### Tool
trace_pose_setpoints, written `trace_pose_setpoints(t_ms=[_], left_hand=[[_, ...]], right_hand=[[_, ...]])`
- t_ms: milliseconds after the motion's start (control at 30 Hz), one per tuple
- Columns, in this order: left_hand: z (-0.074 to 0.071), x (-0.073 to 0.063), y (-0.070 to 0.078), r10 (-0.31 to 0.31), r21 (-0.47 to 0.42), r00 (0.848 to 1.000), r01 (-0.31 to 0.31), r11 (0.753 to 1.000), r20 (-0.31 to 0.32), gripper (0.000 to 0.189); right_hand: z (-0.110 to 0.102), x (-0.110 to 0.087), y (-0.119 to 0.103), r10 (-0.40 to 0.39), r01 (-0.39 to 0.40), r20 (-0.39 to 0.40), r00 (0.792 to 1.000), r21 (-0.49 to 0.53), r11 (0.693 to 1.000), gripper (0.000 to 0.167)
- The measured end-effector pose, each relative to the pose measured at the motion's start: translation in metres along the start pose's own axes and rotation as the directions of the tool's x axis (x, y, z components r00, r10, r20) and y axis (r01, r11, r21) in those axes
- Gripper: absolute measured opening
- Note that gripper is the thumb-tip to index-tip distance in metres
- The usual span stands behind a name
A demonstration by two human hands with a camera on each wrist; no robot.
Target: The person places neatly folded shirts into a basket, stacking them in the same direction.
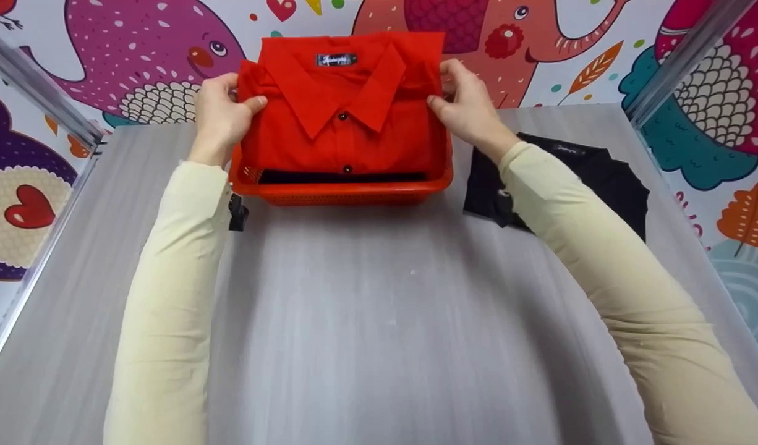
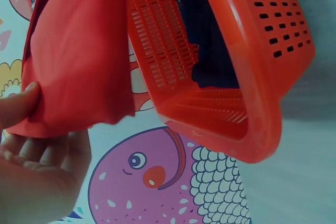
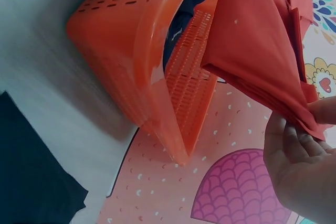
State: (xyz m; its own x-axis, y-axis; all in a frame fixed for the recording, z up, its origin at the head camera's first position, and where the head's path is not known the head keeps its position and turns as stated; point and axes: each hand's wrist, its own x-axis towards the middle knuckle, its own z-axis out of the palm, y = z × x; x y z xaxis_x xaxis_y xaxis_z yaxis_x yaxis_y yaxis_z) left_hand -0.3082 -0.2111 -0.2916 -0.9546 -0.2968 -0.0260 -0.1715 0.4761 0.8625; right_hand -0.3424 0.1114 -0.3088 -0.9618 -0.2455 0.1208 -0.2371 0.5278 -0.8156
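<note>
The person's left hand (image 1: 221, 117) and right hand (image 1: 470, 108) each pinched one side of a folded red shirt (image 1: 379, 145), which was held over the mouth of an orange-red basket (image 1: 348, 191). The shirt's collar (image 1: 305, 105) lay spread in front. Dark cloth (image 2: 212, 45) lay inside the basket, which stood on the grey tabletop (image 1: 354, 309). A black garment (image 1: 620, 185) lay to its right, partly hidden by the right sleeve (image 1: 577, 228).
</note>
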Motion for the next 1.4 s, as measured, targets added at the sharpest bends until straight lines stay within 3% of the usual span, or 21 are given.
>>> trace_pose_setpoints(t_ms=[200,300,433,567,733,967,1400], left_hand=[[0.002,0.004,-0.004,-0.032,-0.002,0.999,0.032,0.999,-0.005,0.033],[0.002,0.006,-0.007,-0.018,0.03,1.0,0.018,0.999,-0.009,0.035],[-0.005,0.006,-0.015,-0.026,0.066,0.996,0.02,0.998,0.087,0.05],[-0.017,0.003,-0.026,-0.059,0.088,0.981,0.044,0.995,0.187,0.058],[-0.027,-0.001,-0.036,-0.064,0.091,0.979,0.047,0.995,0.193,0.049],[-0.034,-0.005,-0.039,-0.056,0.108,0.965,0.029,0.994,0.257,0.045],[-0.027,-0.016,-0.049,-0.025,0.11,0.941,-0.013,0.994,0.337,0.037]], right_hand=[[0.004,0.004,0.001,-0.005,0.005,-0.002,1.0,-0.032,0.999,0.042],[0.004,0.004,0.002,0.017,-0.017,-0.006,1.0,-0.053,0.998,0.045],[-0.001,0.003,0.004,0.064,-0.064,0.002,0.998,-0.062,0.996,0.049],[-0.008,-0.001,0.009,0.095,-0.094,0.006,0.995,-0.077,0.993,0.049],[-0.014,-0.004,0.013,0.135,-0.13,0.045,0.99,-0.101,0.986,0.047],[-0.017,-0.007,0.018,0.136,-0.123,0.103,0.985,-0.12,0.985,0.043],[-0.018,-0.025,0.052,0.099,-0.081,0.142,0.985,-0.13,0.988,0.034]])
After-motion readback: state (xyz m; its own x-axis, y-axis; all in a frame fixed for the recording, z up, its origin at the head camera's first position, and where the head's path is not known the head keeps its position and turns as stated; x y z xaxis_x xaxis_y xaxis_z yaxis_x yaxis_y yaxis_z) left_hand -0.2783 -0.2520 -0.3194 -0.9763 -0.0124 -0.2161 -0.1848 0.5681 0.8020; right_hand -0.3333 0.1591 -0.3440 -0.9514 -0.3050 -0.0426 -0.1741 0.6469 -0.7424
